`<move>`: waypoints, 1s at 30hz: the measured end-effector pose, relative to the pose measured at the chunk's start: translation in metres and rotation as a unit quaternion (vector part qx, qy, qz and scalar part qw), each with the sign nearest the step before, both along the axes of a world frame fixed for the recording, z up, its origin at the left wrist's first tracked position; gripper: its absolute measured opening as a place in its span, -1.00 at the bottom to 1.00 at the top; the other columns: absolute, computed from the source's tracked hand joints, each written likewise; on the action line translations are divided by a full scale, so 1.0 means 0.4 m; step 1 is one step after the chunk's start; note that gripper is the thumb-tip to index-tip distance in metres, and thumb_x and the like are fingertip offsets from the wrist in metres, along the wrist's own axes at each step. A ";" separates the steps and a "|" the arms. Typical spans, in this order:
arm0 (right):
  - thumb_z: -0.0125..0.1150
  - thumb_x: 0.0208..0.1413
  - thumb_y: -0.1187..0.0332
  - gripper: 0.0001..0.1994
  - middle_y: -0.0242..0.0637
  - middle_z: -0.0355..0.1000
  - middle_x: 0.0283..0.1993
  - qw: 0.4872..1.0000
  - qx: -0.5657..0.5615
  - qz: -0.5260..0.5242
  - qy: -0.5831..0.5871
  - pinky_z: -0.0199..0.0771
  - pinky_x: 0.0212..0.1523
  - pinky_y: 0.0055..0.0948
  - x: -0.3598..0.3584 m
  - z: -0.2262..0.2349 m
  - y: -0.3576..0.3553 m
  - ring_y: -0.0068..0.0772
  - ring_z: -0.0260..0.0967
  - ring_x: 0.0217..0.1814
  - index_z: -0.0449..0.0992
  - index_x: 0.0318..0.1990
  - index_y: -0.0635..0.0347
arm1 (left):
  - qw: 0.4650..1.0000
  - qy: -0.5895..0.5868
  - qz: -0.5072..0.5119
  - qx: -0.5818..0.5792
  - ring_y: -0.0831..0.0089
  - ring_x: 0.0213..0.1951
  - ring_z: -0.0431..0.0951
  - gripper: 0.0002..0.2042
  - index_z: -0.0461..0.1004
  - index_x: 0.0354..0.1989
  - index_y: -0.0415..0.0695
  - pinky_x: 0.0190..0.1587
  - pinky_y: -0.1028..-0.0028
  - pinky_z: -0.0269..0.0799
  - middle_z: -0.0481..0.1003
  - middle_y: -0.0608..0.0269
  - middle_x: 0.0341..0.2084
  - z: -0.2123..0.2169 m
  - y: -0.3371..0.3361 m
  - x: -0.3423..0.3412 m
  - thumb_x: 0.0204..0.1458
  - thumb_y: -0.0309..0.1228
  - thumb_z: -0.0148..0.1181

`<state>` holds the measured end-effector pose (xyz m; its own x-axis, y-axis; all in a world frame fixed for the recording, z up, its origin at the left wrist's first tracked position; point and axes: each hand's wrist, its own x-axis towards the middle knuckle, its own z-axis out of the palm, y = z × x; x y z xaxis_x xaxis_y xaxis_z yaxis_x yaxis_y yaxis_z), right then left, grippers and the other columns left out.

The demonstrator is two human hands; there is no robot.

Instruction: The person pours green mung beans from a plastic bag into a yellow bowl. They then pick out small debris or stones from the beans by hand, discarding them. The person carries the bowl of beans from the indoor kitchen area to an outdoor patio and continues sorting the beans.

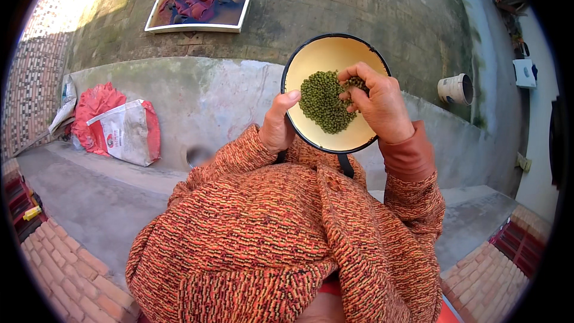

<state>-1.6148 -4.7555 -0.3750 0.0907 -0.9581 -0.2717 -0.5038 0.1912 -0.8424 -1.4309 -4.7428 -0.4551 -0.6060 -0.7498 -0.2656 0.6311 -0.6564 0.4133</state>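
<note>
A cream enamel bowl (335,51) with a dark rim is in front of my chest. Inside it lies a heap of small green mung beans (324,103). My left hand (277,121) grips the bowl's left side, its thumb over the rim and the other fingers mostly hidden beneath. Over the right part of the bowl is my right hand (378,98), its fingers curled round a small amount of the beans just above the heap.
A white rectangular tub (238,18) with dark red and blue cloth in water stands on the brick ground ahead. Red and white woven sacks (128,134) lie at the left on a concrete ledge (209,90). A whitish bucket (451,90) lies tipped at the right.
</note>
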 end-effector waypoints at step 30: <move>0.15 -0.16 0.57 -0.67 -0.26 0.27 0.06 0.934 -0.159 0.269 0.171 0.46 -0.17 -0.17 0.056 -0.025 0.046 -0.04 0.37 -0.08 0.48 -0.16 0.02 | 1.000 -0.005 -0.012 0.008 0.36 0.01 0.42 -0.41 0.16 0.20 -0.22 0.06 0.34 0.36 0.36 0.09 0.01 0.042 -0.001 0.023 0.04 -0.14 0.03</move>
<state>-1.5925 -4.7372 -0.3852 0.5427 -0.8359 -0.0820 -0.7045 -0.3998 -0.5865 -1.4217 -4.7430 -0.4382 -0.6215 -0.7303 -0.2837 0.6101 -0.6783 0.4096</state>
